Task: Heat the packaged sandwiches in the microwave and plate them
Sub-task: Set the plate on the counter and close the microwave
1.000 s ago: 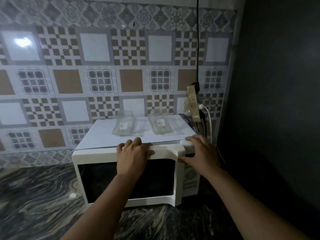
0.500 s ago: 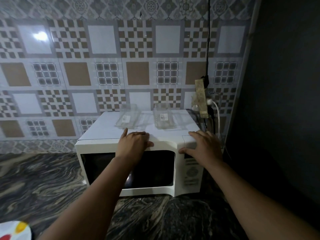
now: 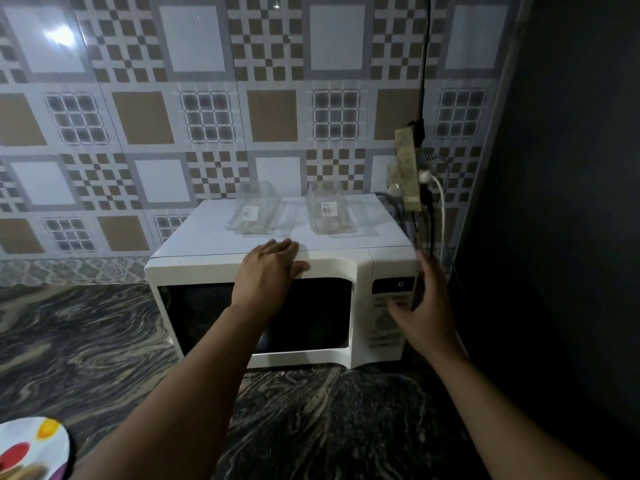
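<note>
1. Microwave (image 3: 221,268), white with a dark door window, sits on the swirled dark countertop (image 3: 86,341) against the patterned tile wall (image 3: 138,116); its door is closed and the display (image 3: 393,285) on the right panel shows a faint lit digit.
2. Two clear plastic sandwich packages rest on the microwave's top toward the far edge: the left package (image 3: 254,213) and the right package (image 3: 329,213), well apart, each with a small label. Their contents are hard to make out.
3. The left hand (image 3: 268,271) lies flat on the top front edge of the microwave above the door, fingers straight, gripping nothing.
4. The right hand (image 3: 426,306) hovers in front of the control panel, fingers spread and relaxed, holding nothing.
5. A plate (image 3: 31,448) with coloured spots shows at the near left corner.
6. A power strip (image 3: 408,168) with cables hangs on the wall, right of the microwave.
</note>
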